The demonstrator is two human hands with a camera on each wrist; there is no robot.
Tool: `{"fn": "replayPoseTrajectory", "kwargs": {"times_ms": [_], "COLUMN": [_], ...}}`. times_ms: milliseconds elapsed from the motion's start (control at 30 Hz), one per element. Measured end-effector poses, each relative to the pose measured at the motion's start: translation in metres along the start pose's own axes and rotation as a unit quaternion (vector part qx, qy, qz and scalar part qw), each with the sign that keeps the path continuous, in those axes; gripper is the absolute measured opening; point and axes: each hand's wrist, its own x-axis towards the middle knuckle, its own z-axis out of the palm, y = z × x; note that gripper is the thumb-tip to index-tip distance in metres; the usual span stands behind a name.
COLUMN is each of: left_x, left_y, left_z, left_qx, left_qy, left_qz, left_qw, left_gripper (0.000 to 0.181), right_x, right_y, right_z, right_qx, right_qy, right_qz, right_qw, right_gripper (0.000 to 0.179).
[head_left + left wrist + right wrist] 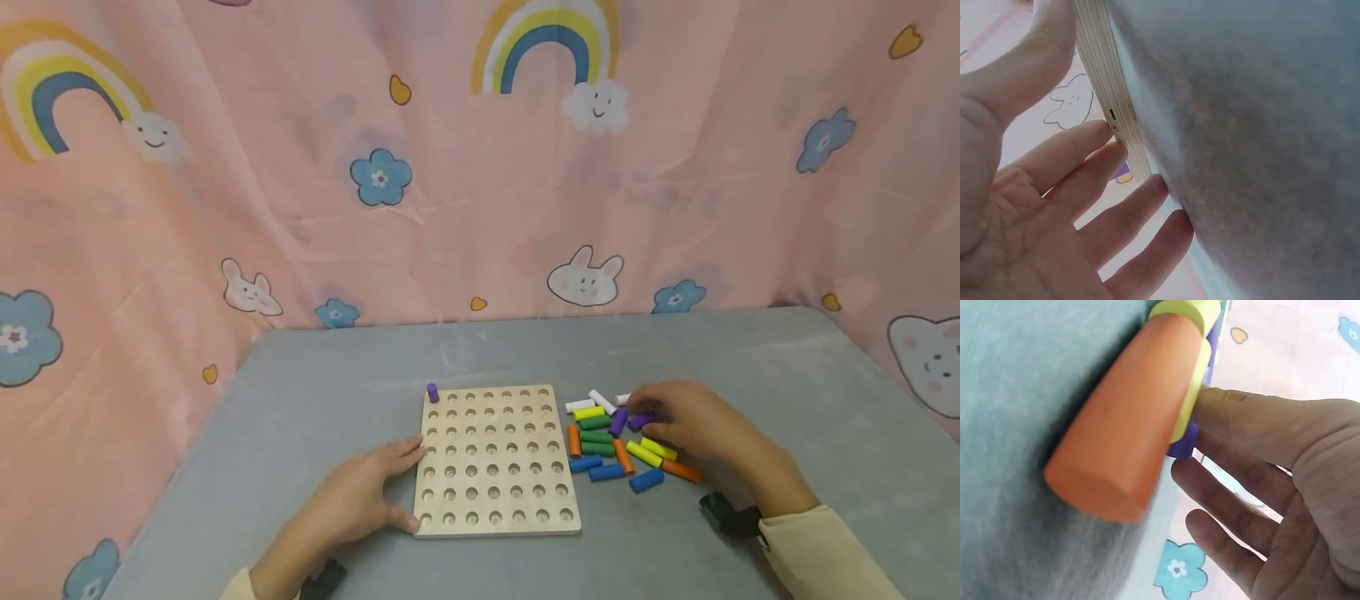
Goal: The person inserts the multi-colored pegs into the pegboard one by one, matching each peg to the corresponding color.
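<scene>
A square wooden pegboard (480,462) with rows of round holes lies flat on the table. One purple peg (432,393) stands upright in its far left corner hole. My left hand (360,492) rests against the board's left side, fingers extended along the edge and thumb at the near corner; the left wrist view shows fingertips at the board's layered side (1107,81). At the loose pegs, my right hand (697,421) has thumb and fingers around a purple peg (641,422). In the right wrist view, that purple peg (1182,449) is partly hidden behind a yellow peg (1190,403).
Loose white, yellow, green, orange, blue and purple pegs lie right of the board. An orange peg (681,471) is closest under my right hand. A pink curtain (450,208) with printed rainbows and rabbits hangs behind the grey table (337,375).
</scene>
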Motion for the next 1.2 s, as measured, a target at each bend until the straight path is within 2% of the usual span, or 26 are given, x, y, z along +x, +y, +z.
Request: {"fn": "replayPoseTrajectory", "kwargs": {"times_ms": [367,533,800,1200], "left_x": [-0.0006,-0.0004,-0.0004,0.0003], "left_y": [0.0001,-0.0005,0.0001,-0.0016], "left_z": [-0.0005,-0.0006,-0.0001,-0.0001], "left_qx": [0.0,0.003,0.002,0.008], "left_qy": [-0.007,-0.004,-0.008,-0.009], "left_qz": [-0.014,-0.011,-0.012,-0.004], "left_qw": [0.9999,0.9999,0.9999,0.9999], "left_gripper": [0.094,0.094,0.094,0.094], "right_x": [0.0018,0.003,0.0021,0.0], "right_y": [-0.0006,0.0014,0.0021,-0.0005], "right_z": [0.0023,0.0038,0.0054,0.0013], "right_qx": [-0.009,0.003,0.01,0.017], "right_qy": [0.004,0.003,0.0,0.026], "right_qz": [0.026,0.008,0.019,-0.005], "right_qw": [0.9996,1.0,0.9998,0.9995], "right_gripper": [0.028,0.027,0.026,0.025]}}
